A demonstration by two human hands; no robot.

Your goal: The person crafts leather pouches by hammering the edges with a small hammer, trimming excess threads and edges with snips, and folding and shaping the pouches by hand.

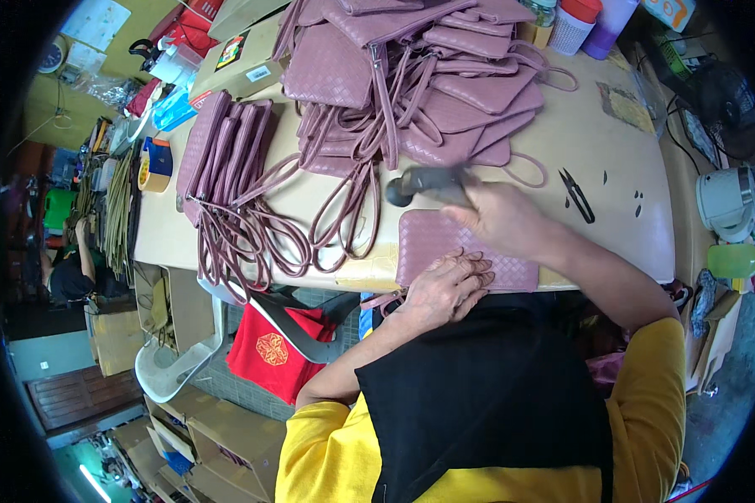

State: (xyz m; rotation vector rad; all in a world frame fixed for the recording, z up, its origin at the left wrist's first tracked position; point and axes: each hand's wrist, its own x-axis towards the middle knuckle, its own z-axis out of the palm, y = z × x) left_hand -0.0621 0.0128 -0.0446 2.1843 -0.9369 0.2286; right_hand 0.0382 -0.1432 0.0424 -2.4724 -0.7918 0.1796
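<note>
Mauve woven pouch (445, 243) under flat left hand (449, 287), right hand (499, 216) gripping dark hammer (428, 186), pouch pile (419, 75) behind, snips (576, 194) right.

Black thread snips (577, 194) lie on the beige table (612, 159) (right side); tape roll (154, 164) and cardboard box (242, 63) at left.

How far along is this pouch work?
Hard to say. In hand: the left hand presses one pouch flat while the right hand holds a dark tool over it. A row and a heap of pouches lie behind; which are finished is unclear.
</note>
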